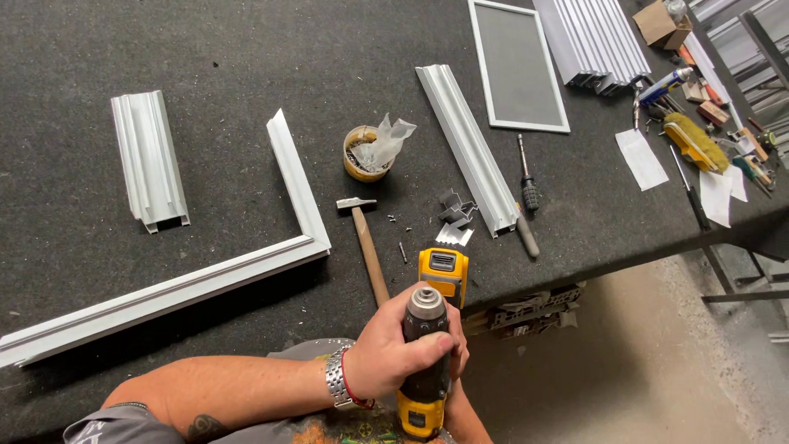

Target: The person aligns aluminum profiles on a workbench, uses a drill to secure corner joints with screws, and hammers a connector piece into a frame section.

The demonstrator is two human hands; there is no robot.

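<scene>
From the head camera: the left hand [393,352] has its fingers wrapped tight around the yellow and black drill [427,362], just off the near edge of the dark table [205,49]. The drill points straight up. The right hand [457,337] hides behind it; I cannot tell its fingers. A hammer [366,242] lies just beyond.

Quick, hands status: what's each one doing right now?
Left hand: closed around the yellow and black cordless drill.
Right hand: mostly hidden behind the drill; seems to touch it, but open or closed cannot be told.
</scene>
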